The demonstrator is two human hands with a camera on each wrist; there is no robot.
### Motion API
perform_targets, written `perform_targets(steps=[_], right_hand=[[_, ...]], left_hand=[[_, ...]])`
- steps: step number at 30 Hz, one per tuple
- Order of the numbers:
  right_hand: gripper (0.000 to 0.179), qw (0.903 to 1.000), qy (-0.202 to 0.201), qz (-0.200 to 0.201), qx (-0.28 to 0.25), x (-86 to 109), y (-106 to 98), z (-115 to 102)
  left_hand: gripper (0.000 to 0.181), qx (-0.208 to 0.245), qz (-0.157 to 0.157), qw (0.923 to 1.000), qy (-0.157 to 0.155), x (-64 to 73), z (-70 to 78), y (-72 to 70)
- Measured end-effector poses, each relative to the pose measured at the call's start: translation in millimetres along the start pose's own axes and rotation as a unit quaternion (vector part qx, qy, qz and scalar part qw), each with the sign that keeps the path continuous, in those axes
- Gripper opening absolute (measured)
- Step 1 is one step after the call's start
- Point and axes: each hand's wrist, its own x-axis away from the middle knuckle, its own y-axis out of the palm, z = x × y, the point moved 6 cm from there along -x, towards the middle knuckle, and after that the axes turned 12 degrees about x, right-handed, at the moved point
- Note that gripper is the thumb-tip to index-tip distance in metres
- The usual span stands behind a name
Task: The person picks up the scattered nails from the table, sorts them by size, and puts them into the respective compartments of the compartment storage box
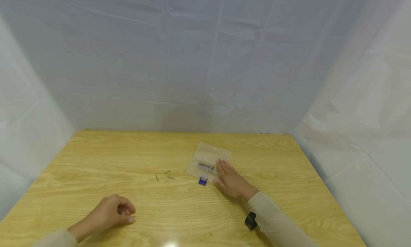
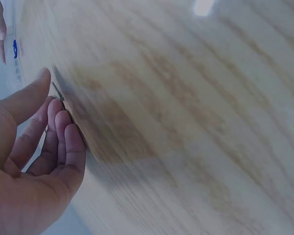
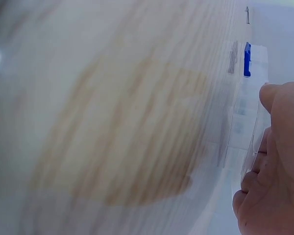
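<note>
My left hand (image 1: pixel 112 213) is low over the table at the left, thumb and fingers curled toward each other. In the left wrist view a thin dark nail (image 2: pixel 58 91) shows between the thumb tip and the index fingertip. My right hand (image 1: pixel 232 182) rests on the right side of a clear plastic box (image 1: pixel 194 170), its fingers fairly straight and the thumb by the front edge. The lid (image 1: pixel 212 153) lies folded back behind it. Several dark nails (image 1: pixel 205 166) lie together inside the box, and a blue latch (image 1: pixel 203 181) sticks out at its front.
Three loose nails (image 1: pixel 171 178) lie on the wooden table (image 1: pixel 128 157) left of the box. White sheeting (image 1: pixel 205 61) hangs behind the table and on both sides. A black band (image 1: pixel 250 221) sits at the right sleeve.
</note>
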Motion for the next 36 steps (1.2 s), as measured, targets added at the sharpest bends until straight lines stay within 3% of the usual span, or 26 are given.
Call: perform_targets(steps=[10, 15, 21, 36], right_hand=[[0.065, 1.0, -0.003, -0.001, 0.002, 0.6, -0.4, -0.6], [0.065, 1.0, 0.0, -0.004, 0.001, 0.3, -0.3, -0.6], [0.065, 1.0, 0.0, -0.003, 0.002, 0.0, -0.3, -0.1], [0.066, 1.0, -0.002, 0.0, 0.006, 0.3, 0.1, 0.6]], left_hand=[[0.013, -0.032, 0.015, 0.999, 0.027, 4.5, 1.0, 4.4], [0.011, -0.068, 0.022, 0.9962, 0.05, 4.9, 3.3, 1.3], [0.012, -0.09, 0.028, 0.9943, 0.051, 7.2, 1.3, -4.1], [0.011, -0.093, 0.002, 0.9941, 0.056, 7.8, 5.8, -1.9]])
